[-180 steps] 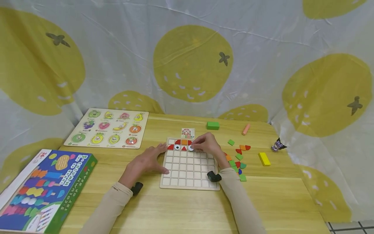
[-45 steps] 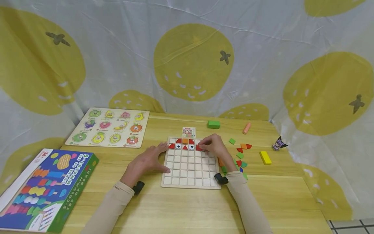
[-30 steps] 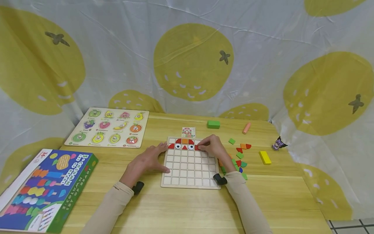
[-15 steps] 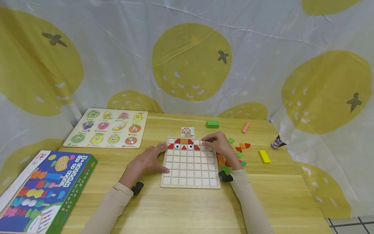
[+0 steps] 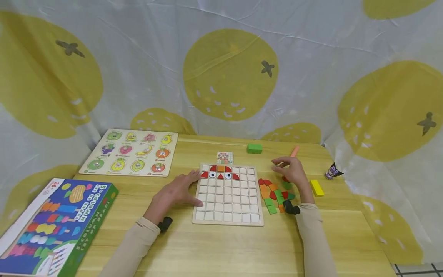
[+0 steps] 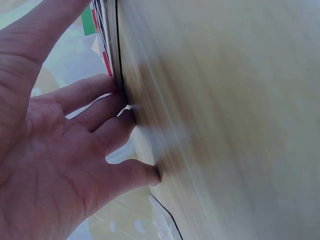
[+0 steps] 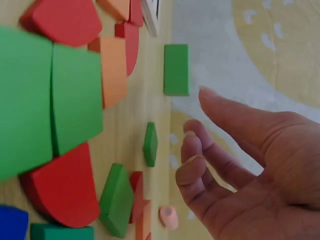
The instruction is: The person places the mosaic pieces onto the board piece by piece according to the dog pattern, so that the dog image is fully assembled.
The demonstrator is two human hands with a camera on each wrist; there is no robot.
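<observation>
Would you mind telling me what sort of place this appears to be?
Probably an indoor play or activity corner, though I can't be certain: a cloth printed with large yellow shapes hangs as a backdrop, and a fruit puzzle board and a wooden grid board lie in front of it.

Grid board between box at left and loose tiles at right, card just behind it.
</observation>
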